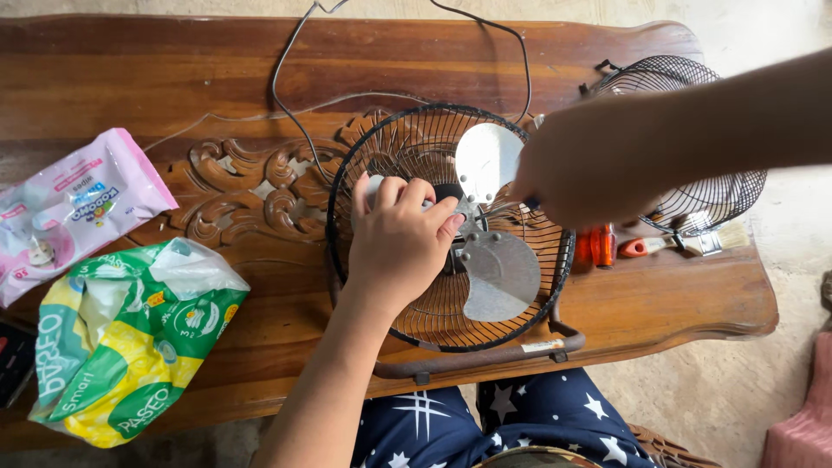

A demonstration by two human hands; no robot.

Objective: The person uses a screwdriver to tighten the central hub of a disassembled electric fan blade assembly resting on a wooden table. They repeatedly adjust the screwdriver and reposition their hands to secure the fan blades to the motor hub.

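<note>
At the centre of the frame, a round black wire fan guard (407, 321) lies flat on the carved brown wooden table (173, 78), its grey metal blades (498, 273) facing up. The left hand (399, 247) is curled over the fan's hub, fingers bent around it. The right hand (568, 169) reaches in from the upper right and pinches a blade's edge. Right of the fan sit a second black wire guard (728, 191), an orange-handled tool (598, 244) and a small paintbrush (719, 238). Far left lie a pink wipes packet (74, 208) and a green and yellow plastic tissue pack (130, 342).
</note>
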